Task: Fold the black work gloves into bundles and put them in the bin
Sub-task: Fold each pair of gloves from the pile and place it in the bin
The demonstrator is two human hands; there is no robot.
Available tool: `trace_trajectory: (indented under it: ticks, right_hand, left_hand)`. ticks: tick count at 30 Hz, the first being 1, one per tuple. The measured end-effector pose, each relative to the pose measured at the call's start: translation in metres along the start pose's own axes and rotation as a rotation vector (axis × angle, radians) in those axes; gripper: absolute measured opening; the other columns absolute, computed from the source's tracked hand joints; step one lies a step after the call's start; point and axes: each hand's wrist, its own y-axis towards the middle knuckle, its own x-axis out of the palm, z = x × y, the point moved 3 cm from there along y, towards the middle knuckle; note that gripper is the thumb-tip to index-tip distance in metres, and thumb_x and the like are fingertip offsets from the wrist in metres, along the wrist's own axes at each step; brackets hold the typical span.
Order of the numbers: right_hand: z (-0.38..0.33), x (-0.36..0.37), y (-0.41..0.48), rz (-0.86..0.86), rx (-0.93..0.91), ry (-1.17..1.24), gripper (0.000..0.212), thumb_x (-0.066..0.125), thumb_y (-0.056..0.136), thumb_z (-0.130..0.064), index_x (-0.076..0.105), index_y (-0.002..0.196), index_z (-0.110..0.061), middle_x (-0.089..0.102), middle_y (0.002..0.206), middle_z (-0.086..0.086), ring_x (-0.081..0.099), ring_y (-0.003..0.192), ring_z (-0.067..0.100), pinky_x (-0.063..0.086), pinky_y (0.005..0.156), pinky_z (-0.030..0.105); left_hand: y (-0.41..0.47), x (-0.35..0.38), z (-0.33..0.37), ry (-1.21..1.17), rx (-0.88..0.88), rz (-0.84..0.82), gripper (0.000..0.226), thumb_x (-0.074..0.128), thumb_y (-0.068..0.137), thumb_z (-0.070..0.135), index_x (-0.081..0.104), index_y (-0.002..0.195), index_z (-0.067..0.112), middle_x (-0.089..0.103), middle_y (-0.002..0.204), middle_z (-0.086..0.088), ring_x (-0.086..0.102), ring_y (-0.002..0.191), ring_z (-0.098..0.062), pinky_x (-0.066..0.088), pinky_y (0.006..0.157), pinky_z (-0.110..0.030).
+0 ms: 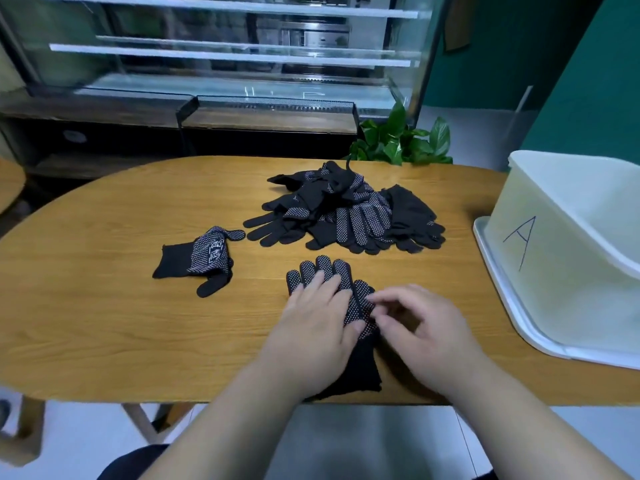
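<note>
you're at an oval wooden table (104,323). past your hands, behind the table, stands a glass display case (221,64) with white shelves. a leafy green plant (398,140) sits beyond your right hand at the far table edge, with a teal wall (571,81) behind it.

your left hand (311,330) lies flat, fingers straight, pressing a black dotted glove (329,271) onto the wood. the glove's fingers point away from you and its cuff reaches the near edge. your right hand (426,334) is just beside your left, fingers loosely curled at the glove's right side. it's blurred, so you cannot tell whether it pinches the fabric.

the pile of gloves (349,209) lies just beyond both hands. a folded glove (204,258) sits apart, ahead and to the left of your left hand.

the white bin (561,271), marked "a", stands on a white tray (524,311) to the right of your right hand, at the table's right end. bare wood lies between them. left of your left hand, the wood runs open to the rounded edge.
</note>
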Motion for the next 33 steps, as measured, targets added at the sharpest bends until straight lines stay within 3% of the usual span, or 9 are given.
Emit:
trace_trajectory:
  ticks: [3, 6, 9, 17, 24, 27, 30, 33]
  right_hand:
    - [0.017, 0.008, 0.023, 0.059, 0.188, -0.225, 0.016, 0.066, 0.089, -0.022, 0.071, 0.104, -0.025, 0.061, 0.092, -0.017, 0.053, 0.099, 0.011, 0.037, 0.084, 0.019]
    - [0.029, 0.016, 0.040, 0.015, 0.346, -0.272, 0.017, 0.063, 0.090, -0.036, 0.069, 0.105, -0.029, 0.059, 0.099, -0.010, 0.051, 0.103, 0.019, 0.042, 0.095, 0.034]
    - [0.027, 0.023, 0.046, -0.040, 0.368, -0.303, 0.012, 0.062, 0.090, -0.042, 0.066, 0.096, -0.032, 0.057, 0.101, -0.009, 0.048, 0.104, 0.019, 0.041, 0.097, 0.040]
    - [0.028, 0.017, 0.048, 0.038, 0.382, -0.264, 0.020, 0.072, 0.083, -0.034, 0.056, 0.073, -0.029, 0.051, 0.087, -0.016, 0.050, 0.097, 0.016, 0.043, 0.088, 0.038]
    - [0.039, 0.015, 0.048, -0.019, 0.409, -0.332, 0.022, 0.073, 0.080, -0.056, 0.062, 0.080, -0.037, 0.051, 0.101, -0.016, 0.040, 0.107, 0.010, 0.030, 0.092, 0.033]
    - [0.042, 0.015, 0.051, -0.034, 0.410, -0.349, 0.027, 0.072, 0.077, -0.061, 0.061, 0.078, -0.036, 0.050, 0.099, -0.016, 0.040, 0.108, 0.010, 0.028, 0.090, 0.032]
    - [0.044, 0.016, 0.052, -0.043, 0.400, -0.391, 0.032, 0.069, 0.075, -0.065, 0.062, 0.079, -0.035, 0.049, 0.099, -0.016, 0.038, 0.106, 0.009, 0.025, 0.086, 0.031]
    - [0.044, 0.018, 0.052, -0.037, 0.385, -0.400, 0.032, 0.065, 0.078, -0.065, 0.063, 0.082, -0.034, 0.049, 0.099, -0.015, 0.037, 0.104, 0.009, 0.027, 0.087, 0.032]
  left_hand:
    - [0.003, 0.007, 0.004, 0.109, 0.050, -0.067, 0.089, -0.008, 0.081, 0.061, 0.017, 0.157, 0.022, 0.004, 0.167, 0.002, -0.007, 0.153, -0.017, -0.005, 0.122, -0.042]
    - [0.003, 0.010, 0.002, 0.153, 0.092, -0.111, 0.088, -0.011, 0.079, 0.064, 0.006, 0.158, 0.029, -0.006, 0.167, 0.003, -0.015, 0.152, -0.016, -0.009, 0.122, -0.043]
    - [0.004, 0.011, 0.001, 0.189, 0.108, -0.139, 0.084, -0.011, 0.079, 0.065, 0.001, 0.157, 0.035, -0.013, 0.166, 0.002, -0.020, 0.151, -0.017, -0.011, 0.122, -0.045]
    - [0.005, 0.009, 0.001, 0.200, 0.147, -0.144, 0.069, -0.003, 0.087, 0.064, -0.006, 0.154, 0.043, -0.019, 0.164, 0.002, -0.025, 0.149, -0.016, -0.012, 0.121, -0.049]
    - [0.006, 0.012, -0.002, 0.186, 0.235, -0.115, 0.069, 0.002, 0.091, 0.067, 0.007, 0.155, 0.040, -0.007, 0.166, -0.001, -0.017, 0.151, -0.020, -0.012, 0.118, -0.050]
    - [0.006, 0.014, -0.004, 0.200, 0.278, -0.125, 0.067, 0.003, 0.093, 0.073, 0.010, 0.154, 0.044, -0.002, 0.166, -0.006, -0.009, 0.152, -0.027, -0.004, 0.119, -0.057]
    - [0.007, 0.016, -0.006, 0.230, 0.303, -0.141, 0.066, 0.002, 0.094, 0.074, 0.021, 0.150, 0.047, 0.014, 0.164, -0.013, 0.010, 0.152, -0.032, 0.013, 0.116, -0.062]
    - [0.009, 0.019, -0.008, 0.208, 0.315, -0.160, 0.069, -0.003, 0.089, 0.078, 0.015, 0.150, 0.052, 0.003, 0.165, -0.013, -0.003, 0.152, -0.032, 0.003, 0.118, -0.061]
